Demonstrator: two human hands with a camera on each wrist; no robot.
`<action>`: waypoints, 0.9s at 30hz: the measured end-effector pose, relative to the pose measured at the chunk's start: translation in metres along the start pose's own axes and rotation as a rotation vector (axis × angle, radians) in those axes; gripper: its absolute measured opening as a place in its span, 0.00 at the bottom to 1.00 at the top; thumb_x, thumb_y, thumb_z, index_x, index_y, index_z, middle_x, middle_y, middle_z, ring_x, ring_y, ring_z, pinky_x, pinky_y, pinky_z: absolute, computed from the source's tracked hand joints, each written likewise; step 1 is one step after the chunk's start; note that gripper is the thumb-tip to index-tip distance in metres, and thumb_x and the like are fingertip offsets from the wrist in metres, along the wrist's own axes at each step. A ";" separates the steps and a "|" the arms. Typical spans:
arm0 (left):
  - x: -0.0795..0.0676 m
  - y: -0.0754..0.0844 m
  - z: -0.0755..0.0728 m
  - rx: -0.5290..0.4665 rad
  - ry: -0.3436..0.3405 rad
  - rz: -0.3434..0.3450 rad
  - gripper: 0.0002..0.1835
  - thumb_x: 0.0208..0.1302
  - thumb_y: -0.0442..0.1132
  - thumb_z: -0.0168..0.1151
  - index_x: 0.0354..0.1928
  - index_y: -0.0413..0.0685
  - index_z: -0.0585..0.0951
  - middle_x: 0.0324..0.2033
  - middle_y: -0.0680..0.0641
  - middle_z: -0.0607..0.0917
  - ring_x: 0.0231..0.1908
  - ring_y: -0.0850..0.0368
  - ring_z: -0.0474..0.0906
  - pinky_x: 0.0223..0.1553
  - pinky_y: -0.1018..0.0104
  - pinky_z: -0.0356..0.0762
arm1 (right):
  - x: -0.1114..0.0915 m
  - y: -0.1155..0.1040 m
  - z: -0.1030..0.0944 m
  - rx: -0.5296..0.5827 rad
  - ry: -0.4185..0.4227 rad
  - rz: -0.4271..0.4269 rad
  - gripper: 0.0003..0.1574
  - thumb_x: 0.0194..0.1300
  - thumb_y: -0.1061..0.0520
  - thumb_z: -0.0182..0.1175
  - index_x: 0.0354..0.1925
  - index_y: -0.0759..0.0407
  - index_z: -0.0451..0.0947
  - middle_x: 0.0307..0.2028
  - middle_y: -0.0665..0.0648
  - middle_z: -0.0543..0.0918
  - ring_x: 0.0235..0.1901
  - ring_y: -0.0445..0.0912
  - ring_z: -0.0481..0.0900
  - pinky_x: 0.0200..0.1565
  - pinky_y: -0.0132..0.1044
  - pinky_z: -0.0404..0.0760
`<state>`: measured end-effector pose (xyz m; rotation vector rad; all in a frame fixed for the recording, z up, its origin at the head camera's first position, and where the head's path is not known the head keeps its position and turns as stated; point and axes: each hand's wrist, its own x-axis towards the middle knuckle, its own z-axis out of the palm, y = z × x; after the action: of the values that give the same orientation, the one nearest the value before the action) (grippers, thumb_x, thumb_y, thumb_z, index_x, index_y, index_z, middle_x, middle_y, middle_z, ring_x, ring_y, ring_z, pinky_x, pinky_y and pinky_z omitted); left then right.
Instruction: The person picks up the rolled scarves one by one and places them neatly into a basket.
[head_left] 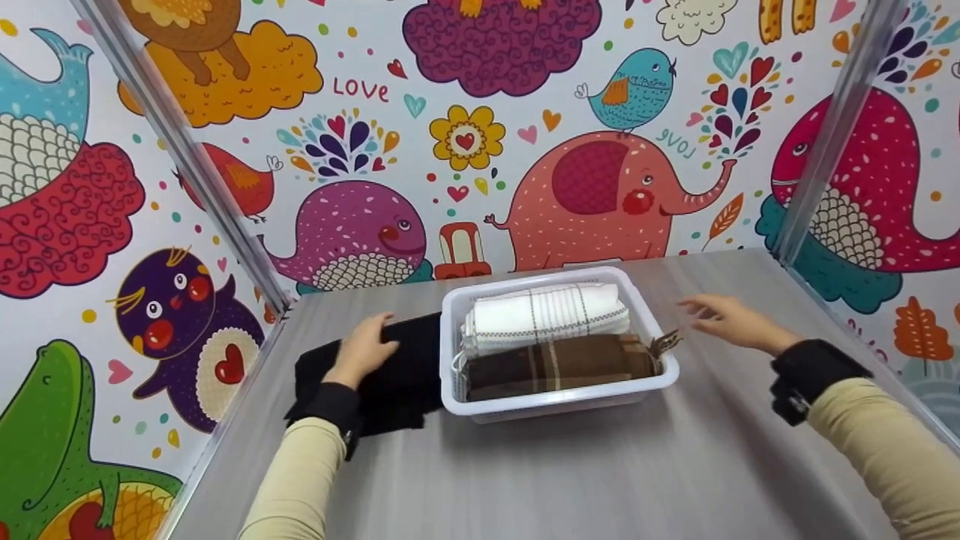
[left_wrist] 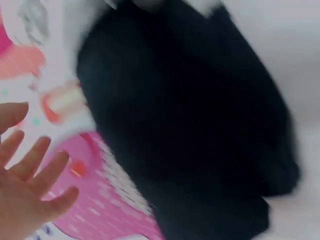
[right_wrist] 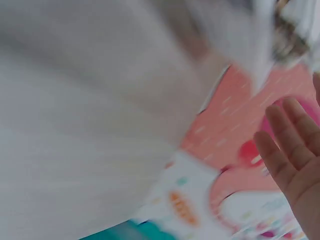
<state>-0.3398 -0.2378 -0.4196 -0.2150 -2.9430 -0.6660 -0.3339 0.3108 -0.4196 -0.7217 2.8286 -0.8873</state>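
A white plastic basket (head_left: 559,403) stands on the grey table. Inside it lie a folded white cloth with striped lines (head_left: 547,311) at the back and a folded brown checked cloth (head_left: 559,367) in front, whose fringe (head_left: 666,342) pokes over the right rim. Left of the basket a black cloth (head_left: 405,367) is spread flat, touching or nearly touching it. My left hand (head_left: 365,351) hovers over the black cloth, fingers spread and holding nothing, as the left wrist view also shows. To the basket's right, my right hand (head_left: 731,321) is raised with fingers extended and holds nothing.
The grey table (head_left: 570,480) extends in front of the basket and to both sides. Behind it rises a wall (head_left: 465,202) printed with cartoon animals. Metal posts (head_left: 825,142) mark the corners, with printed side panels beyond them.
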 end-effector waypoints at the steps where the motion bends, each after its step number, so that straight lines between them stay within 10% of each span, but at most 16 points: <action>1: 0.000 -0.007 -0.001 0.031 -0.007 -0.034 0.29 0.57 0.36 0.59 0.62 0.40 0.66 0.56 0.32 0.71 0.56 0.35 0.65 0.56 0.36 0.55 | -0.005 0.009 -0.002 -0.006 -0.009 0.027 0.26 0.64 0.62 0.52 0.58 0.71 0.64 0.47 0.73 0.75 0.46 0.64 0.74 0.44 0.55 0.76; 9: -0.001 -0.042 0.019 0.116 -0.043 -0.164 0.43 0.55 0.43 0.64 0.68 0.37 0.53 0.64 0.28 0.54 0.63 0.26 0.44 0.55 0.26 0.31 | -0.041 0.057 -0.008 -0.020 -0.127 0.134 0.25 0.64 0.63 0.50 0.57 0.73 0.63 0.46 0.76 0.73 0.45 0.65 0.71 0.46 0.59 0.72; 23: 0.019 -0.047 0.031 0.475 -0.287 -0.119 0.48 0.36 0.55 0.73 0.62 0.43 0.67 0.53 0.29 0.67 0.54 0.29 0.60 0.51 0.30 0.55 | -0.058 0.065 -0.001 0.016 -0.123 0.170 0.25 0.64 0.62 0.51 0.58 0.71 0.63 0.48 0.77 0.72 0.46 0.65 0.71 0.46 0.60 0.72; 27: 0.020 -0.041 0.029 0.436 -0.356 -0.110 0.47 0.37 0.51 0.74 0.61 0.40 0.66 0.57 0.29 0.67 0.56 0.29 0.60 0.53 0.29 0.50 | -0.061 0.066 -0.001 0.026 -0.122 0.176 0.25 0.64 0.61 0.51 0.58 0.71 0.63 0.48 0.76 0.72 0.46 0.64 0.71 0.47 0.59 0.72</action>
<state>-0.3684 -0.2596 -0.4603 -0.1402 -3.3616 0.0248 -0.3072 0.3867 -0.4590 -0.4963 2.7169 -0.8208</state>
